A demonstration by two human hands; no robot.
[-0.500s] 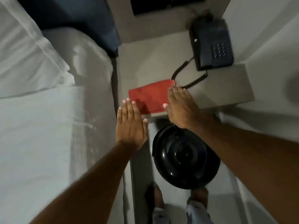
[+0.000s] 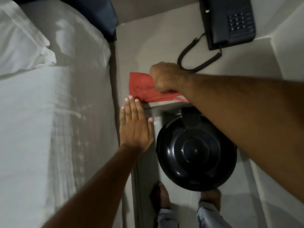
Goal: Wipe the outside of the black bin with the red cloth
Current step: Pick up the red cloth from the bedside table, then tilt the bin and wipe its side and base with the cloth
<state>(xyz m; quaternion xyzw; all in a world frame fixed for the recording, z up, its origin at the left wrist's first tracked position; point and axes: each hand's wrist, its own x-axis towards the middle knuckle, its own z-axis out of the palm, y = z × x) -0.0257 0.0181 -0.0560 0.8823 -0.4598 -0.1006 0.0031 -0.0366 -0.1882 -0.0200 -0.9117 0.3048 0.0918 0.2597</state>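
The red cloth lies bunched at the front edge of the grey bedside table. My right hand is closed in a fist on the cloth's right part. My left hand is flat with fingers together, fingertips at the table's front corner just below the cloth, holding nothing. The black bin, round with a glossy domed lid, stands on the floor under the table's front edge, below my right forearm. Its side walls are hidden from this top-down view.
A dark telephone with a coiled cord sits at the back right of the table. A white bed with a pillow fills the left side. My feet stand close beside the bin in a narrow gap.
My right hand went from lying flat on the cloth to a fist gripping it, and the cloth has crumpled. The view has come closer to the table.
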